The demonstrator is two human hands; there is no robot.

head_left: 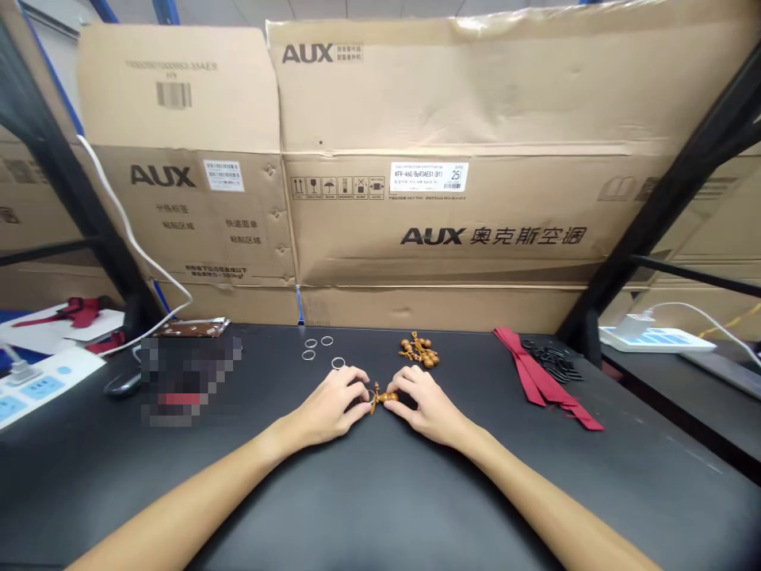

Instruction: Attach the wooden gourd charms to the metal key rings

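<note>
One gourd charm point(388, 396) lies between the hands, near the middle of the desk point(380, 492). The right hand point(425, 404) is nearly closed, thumb and fingertips pinching the charm's body; the left hand point(338, 403) is curled as narrowly, its fingertips on a ring point(372, 396) at the cord end. Beyond, toward the back edge, sit four loose rings point(338, 363) on the left and a gourd pile point(419, 350) on the right. Red ribbons point(547, 381) and black pieces point(552, 361) lie toward the back right corner, a mouse point(124, 385) near the left edge. Cardboard point(440, 277) stands along the back edge.
</note>
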